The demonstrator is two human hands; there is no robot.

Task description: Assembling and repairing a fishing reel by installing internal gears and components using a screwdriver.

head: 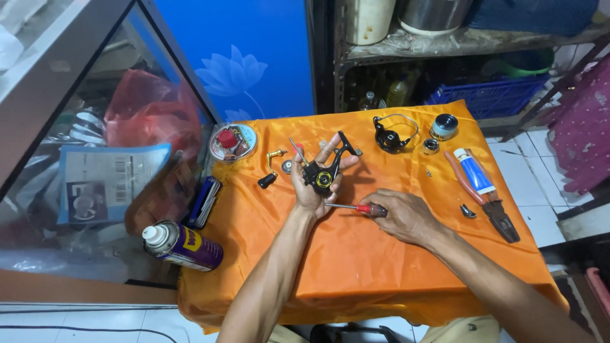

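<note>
I see my left hand (316, 174) palm up over the middle of the orange cloth (356, 267), fingers curled around a black reel body (323, 173) with a yellow ring. My right hand (406, 217), at about four o'clock from it, grips a red-handled screwdriver (356, 208), its tip touching the heel of the left palm below the reel. At one o'clock lies a rotor with a wire bail (391, 136); at three o'clock, pliers (486, 203) and a blue tube (475, 173). A spray can (183, 244) lies at eight o'clock.
</note>
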